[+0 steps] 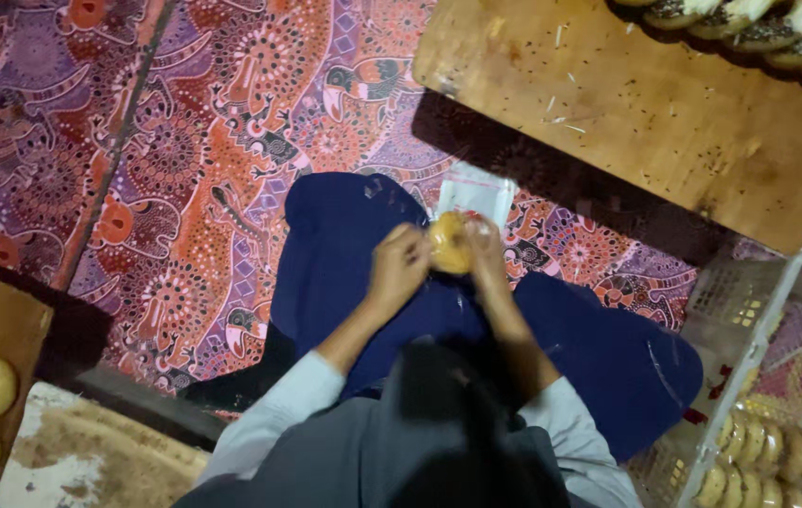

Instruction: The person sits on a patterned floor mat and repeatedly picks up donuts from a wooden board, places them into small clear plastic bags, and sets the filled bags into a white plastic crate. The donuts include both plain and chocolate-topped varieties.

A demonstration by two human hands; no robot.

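Over the lap, both hands meet on one round golden-yellow doughnut [450, 245]: left hand [397, 271] pinching its left edge, right hand [486, 252] wrapped round the right side, so it sits dead centre between them. Being round, it has no real long axis. Just beyond lies a clear plastic bag [474, 194] on the patterned batik cloth [184, 188], then the wooden surface [646, 103].

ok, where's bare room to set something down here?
Free: wooden board below the topped doughnut row; patterned mat left of the knees. Crowded: both hands on a doughnut over the lap; crate packed.
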